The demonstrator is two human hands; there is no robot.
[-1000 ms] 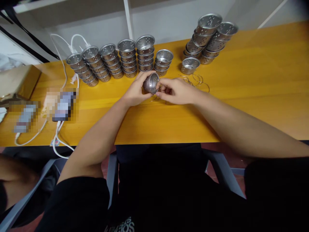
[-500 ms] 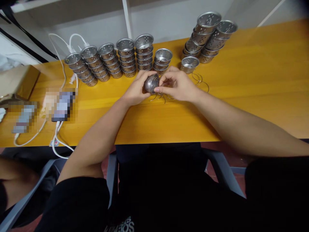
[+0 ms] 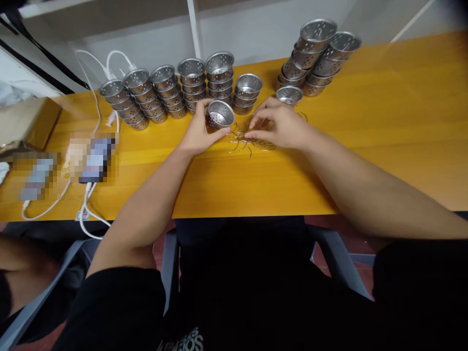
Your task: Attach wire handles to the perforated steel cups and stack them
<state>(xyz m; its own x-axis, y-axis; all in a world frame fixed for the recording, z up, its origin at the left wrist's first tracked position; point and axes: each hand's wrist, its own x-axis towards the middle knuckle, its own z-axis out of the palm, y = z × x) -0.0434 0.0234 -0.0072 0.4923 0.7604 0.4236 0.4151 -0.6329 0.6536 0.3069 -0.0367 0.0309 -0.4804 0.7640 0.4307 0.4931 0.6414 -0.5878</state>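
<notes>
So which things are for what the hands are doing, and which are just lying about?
Probably in use:
- shiny perforated metal cup, in the left hand
- thin curved wires, by the right hand
- stacked matching cups

Just lying about:
- dark-edged phone
- white cables
- brown box

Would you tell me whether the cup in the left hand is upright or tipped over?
Upright, or nearly so: the cup in the left hand shows its open mouth and perforated inside facing up.
</notes>
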